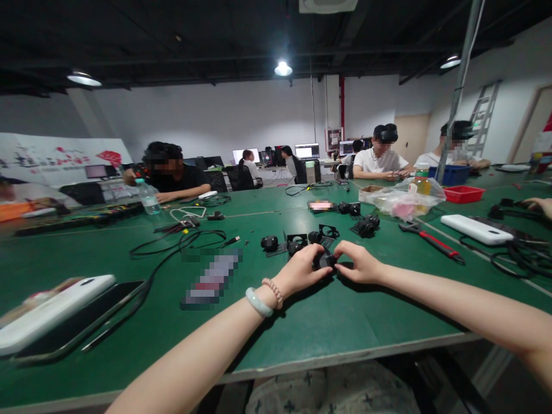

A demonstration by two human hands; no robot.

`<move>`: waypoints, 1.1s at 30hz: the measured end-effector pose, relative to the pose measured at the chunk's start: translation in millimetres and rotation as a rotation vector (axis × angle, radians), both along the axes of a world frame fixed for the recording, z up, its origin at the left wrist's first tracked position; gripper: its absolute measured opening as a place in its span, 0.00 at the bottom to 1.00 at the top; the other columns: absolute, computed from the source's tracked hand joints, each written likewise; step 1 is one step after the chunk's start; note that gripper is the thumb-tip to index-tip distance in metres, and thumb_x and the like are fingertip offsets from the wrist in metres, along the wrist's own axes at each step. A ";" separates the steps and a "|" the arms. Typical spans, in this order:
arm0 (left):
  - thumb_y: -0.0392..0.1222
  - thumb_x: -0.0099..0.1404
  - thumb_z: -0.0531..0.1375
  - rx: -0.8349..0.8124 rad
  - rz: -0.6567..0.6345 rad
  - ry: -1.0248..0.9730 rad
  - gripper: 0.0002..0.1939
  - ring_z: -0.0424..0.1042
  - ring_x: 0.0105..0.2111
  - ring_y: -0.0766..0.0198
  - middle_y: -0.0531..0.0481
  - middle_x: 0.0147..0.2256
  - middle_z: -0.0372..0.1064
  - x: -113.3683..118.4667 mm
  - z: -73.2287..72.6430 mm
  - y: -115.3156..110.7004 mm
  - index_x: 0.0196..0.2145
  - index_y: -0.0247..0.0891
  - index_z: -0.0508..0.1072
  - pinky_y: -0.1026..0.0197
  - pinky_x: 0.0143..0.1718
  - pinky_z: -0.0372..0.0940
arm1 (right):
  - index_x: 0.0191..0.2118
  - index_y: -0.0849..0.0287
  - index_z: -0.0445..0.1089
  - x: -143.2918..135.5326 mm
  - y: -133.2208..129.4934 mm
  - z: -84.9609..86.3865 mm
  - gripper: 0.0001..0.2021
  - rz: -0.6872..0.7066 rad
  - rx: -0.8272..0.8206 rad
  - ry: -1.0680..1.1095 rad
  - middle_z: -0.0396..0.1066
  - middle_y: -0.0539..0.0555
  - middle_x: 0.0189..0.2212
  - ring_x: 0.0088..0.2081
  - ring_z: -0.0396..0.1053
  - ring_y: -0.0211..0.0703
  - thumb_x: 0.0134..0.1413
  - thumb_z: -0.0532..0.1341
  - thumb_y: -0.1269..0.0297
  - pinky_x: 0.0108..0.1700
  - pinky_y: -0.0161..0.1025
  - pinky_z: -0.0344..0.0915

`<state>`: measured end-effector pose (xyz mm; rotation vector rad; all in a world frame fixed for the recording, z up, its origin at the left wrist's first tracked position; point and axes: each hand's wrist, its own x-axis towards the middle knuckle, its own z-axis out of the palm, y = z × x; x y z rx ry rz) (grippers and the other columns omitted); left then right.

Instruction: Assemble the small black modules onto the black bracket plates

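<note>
My left hand [305, 267] is closed on a small black part [324, 260], thumb and fingers on its left side. On the right side of the same part, the fingertips of my right hand [356, 262] close in a pinch. The part is partly hidden by my fingers. Just beyond my hands, several black parts sit on the green table [297, 339], among them a round black piece [269, 243] and a black frame piece [328, 231]. Another black part [366, 226] lies to the right of these. Beads and a pale bangle circle my left wrist.
A blurred phone [213, 278] and black cables [190, 234] lie left of my hands. A red-handled wrench [440, 244] and a white power bank [476, 229] are at the right. Farther back stand a water bottle [148, 197] and a red tray [464, 194]. Several people sit around.
</note>
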<state>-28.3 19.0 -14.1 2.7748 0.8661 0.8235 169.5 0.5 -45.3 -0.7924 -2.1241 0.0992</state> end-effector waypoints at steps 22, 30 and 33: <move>0.51 0.52 0.56 -0.134 0.187 -0.083 0.15 0.66 0.28 0.65 0.51 0.29 0.67 8.0 -9.7 0.0 0.33 0.36 0.65 0.64 0.27 0.59 | 0.51 0.62 0.60 0.2 3.6 -8.4 0.25 0.037 -0.348 0.050 0.65 0.57 0.46 0.42 0.66 0.45 0.42 0.57 0.70 0.44 0.42 0.63; 0.48 0.52 0.56 -0.136 0.204 -0.088 0.14 0.66 0.29 0.63 0.50 0.28 0.66 11.5 -7.6 -4.4 0.33 0.36 0.65 0.63 0.28 0.60 | 0.50 0.60 0.61 -6.9 0.0 -8.3 0.23 -0.055 -0.229 0.008 0.69 0.56 0.41 0.36 0.68 0.43 0.43 0.55 0.71 0.39 0.38 0.65; 0.45 0.52 0.56 -0.095 0.181 -0.055 0.13 0.66 0.30 0.62 0.50 0.30 0.66 11.2 -5.7 -5.7 0.34 0.36 0.65 0.62 0.30 0.61 | 0.49 0.59 0.62 -5.0 6.2 -9.9 0.22 -0.132 -0.164 0.008 0.69 0.55 0.41 0.37 0.68 0.42 0.44 0.54 0.72 0.40 0.37 0.64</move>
